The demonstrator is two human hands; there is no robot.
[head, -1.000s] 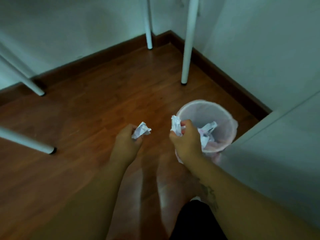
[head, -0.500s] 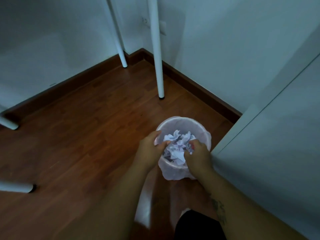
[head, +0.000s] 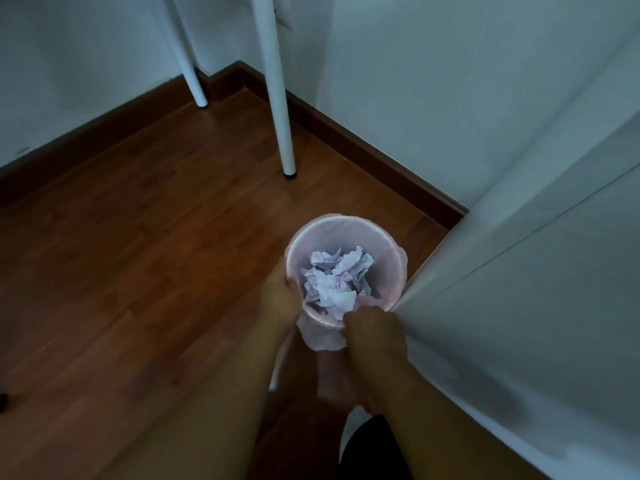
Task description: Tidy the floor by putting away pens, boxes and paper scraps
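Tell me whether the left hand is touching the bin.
Touching. Head view shows the left hand against the bin at its near-left rim, no gap.

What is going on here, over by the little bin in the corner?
A person leans over a small round wastebasket with a pale pink liner that stands on the brown wooden floor. Inside it lie crumpled white paper scraps in a pile. The left hand grips the left side of the rim. The right hand sits at the near rim with its fingers curled; whether they pinch the liner cannot be told.
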